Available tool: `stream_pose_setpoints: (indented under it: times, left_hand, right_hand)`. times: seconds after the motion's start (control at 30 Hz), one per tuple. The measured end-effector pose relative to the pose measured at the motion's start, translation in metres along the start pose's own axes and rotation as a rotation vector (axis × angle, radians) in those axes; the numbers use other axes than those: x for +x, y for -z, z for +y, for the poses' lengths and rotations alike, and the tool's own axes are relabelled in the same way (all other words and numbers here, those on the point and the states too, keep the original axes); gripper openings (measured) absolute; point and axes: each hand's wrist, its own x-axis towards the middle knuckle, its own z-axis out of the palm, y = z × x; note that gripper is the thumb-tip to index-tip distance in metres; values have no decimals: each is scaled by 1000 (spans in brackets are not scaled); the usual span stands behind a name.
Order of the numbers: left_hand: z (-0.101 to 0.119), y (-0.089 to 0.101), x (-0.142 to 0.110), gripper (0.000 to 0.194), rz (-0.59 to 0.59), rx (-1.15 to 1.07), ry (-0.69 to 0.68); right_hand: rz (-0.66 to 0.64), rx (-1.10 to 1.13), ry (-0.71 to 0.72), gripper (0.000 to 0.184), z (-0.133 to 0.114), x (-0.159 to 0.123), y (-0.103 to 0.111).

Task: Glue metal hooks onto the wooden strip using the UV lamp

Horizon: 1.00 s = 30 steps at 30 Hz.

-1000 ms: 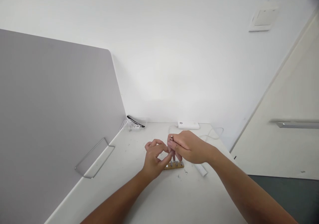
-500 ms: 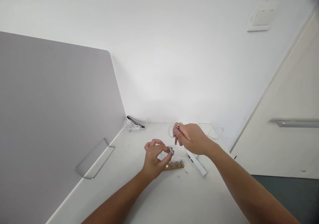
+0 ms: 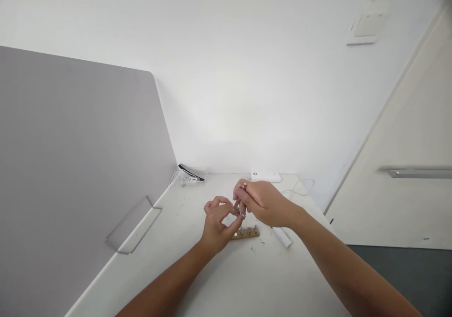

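My left hand (image 3: pixel 216 226) is closed in a pinch, thumb and forefinger on a small metal piece (image 3: pixel 243 216) whose exact kind is too small to make out. My right hand (image 3: pixel 266 203) is curled around a thin metal rod (image 3: pixel 245 186). Its top end shows above the fingers, and its lower part is mostly hidden. The right fingertips meet the left ones at the small metal piece. Just below the hands, a small wooden block (image 3: pixel 246 233) with several upright metal fittings lies on the white table (image 3: pixel 226 279), partly covered by my left hand.
A white bar-shaped device (image 3: pixel 282 237) lies right of the block. By the wall are a white box-like device (image 3: pixel 265 176), a black-and-white item (image 3: pixel 191 172) and cables. A grey panel (image 3: pixel 88 157) with a wire loop (image 3: pixel 133 225) borders the left side.
My right hand has moved left and slightly down with the rod, bringing its fingertips to the piece in my left hand. The left hand has hardly moved. The white box-like device is now uncovered.
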Motion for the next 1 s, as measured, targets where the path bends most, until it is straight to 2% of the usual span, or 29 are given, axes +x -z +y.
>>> stream_pose_setpoints:
  times: [0.13,0.23,0.37,0.5,0.6,0.73,0.87,1.0]
  left_hand:
    - [-2,-2,-1,15,21,-17,-4]
    - [-3,-3,-1,15,39,-12,-11]
    - [-3,-3,-2,15,55,-4,-15]
    - [-3,-2,-1,15,67,-5,-29]
    - [-1,0,-1,17,38,4,-30]
    - [1,1,-1,17,23,13,-31]
    - [0,0,-1,13,31,-3,-19]
    - [-2,-3,-2,15,52,-18,-13]
  right_hand:
    - [114,-54,-28,31,6,3,1]
    - [136,-135,-33,33,12,4,5]
    - [32,-189,-56,35,14,2,13]
    - [-119,-78,-67,37,2,-3,16]
    - [-194,-18,-22,37,-7,-4,12]
    - [-111,-9,61,37,-9,-3,3]
    - [26,-43,28,34,2,1,-2]
    - [137,-167,5,31,14,3,3]
